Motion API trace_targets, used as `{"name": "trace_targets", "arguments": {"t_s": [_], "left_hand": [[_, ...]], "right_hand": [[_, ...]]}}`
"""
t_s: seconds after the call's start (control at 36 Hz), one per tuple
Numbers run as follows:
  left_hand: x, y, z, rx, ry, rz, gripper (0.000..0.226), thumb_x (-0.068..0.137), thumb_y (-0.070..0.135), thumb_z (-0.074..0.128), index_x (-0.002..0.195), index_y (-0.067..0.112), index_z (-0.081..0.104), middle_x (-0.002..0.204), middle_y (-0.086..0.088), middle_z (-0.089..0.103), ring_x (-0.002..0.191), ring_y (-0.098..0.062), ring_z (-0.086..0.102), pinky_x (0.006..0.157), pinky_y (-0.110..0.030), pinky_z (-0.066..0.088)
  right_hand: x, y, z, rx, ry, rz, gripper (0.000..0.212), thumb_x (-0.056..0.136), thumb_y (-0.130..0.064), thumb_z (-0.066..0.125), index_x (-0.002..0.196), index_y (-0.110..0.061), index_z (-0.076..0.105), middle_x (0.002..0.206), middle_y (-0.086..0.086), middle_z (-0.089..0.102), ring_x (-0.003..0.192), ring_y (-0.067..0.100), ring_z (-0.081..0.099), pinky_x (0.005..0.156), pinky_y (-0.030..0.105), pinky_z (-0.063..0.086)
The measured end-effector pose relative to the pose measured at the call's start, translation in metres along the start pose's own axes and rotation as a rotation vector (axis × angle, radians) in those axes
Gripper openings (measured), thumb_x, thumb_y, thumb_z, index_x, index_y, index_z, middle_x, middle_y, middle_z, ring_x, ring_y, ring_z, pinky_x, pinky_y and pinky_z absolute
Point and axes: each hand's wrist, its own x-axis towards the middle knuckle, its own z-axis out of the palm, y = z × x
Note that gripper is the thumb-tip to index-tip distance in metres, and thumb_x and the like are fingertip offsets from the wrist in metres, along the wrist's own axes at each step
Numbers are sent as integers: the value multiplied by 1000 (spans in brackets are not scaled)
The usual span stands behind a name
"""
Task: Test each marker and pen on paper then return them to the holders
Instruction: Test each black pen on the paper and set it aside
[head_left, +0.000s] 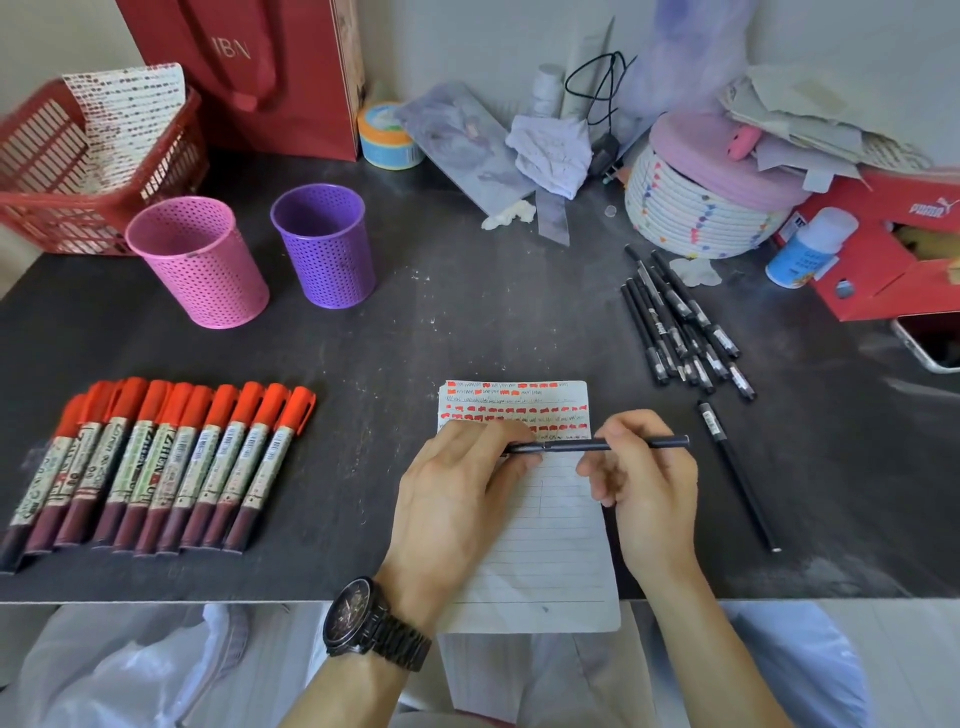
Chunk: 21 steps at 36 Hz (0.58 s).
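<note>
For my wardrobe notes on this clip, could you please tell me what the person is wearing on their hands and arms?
Both forearms are bare, with no sleeves or gloves in view. The left hand has a dark wristwatch with a dark round dial and link bracelet at its wrist. The right hand and its wrist carry nothing.

Bare dark counter (441, 332) lay open between the lined paper sheet (550, 545) and two perforated metal cups, pink (200, 262) and purple (324, 247); black pens (675, 322) crowded the paper's right.
</note>
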Motion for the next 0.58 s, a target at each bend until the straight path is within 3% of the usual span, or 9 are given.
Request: {"name": "trace_targets", "arguments": {"t_s": [0.22,0.42,0.58], "left_hand": [[-1,0,-2,5,-22,54,11,94,35,67,97,26,74,97,18,71,99,-6,62,78,-31,54],[-2,-5,-1,-24,-49,88,10,96,28,68,105,28,72,99,18,69,99,-6,63,76,-32,55],[0,-1,0,34,-40,46,15,93,36,60,105,37,68,102,23,67,103,1,59,77,-27,53]], "right_hand": [[1,0,-1,31,-66,-9,24,92,-21,54,70,-25,61,61,12,66,47,14,52,45,21,37],[0,1,-2,-18,-82,-58,23,95,-22,57,77,-8,57,65,12,70,48,11,55,46,18,40],[-1,-2,-2,-23,-80,-37,17,93,-21,57,80,-13,64,66,10,69,48,13,52,46,19,38]]}}
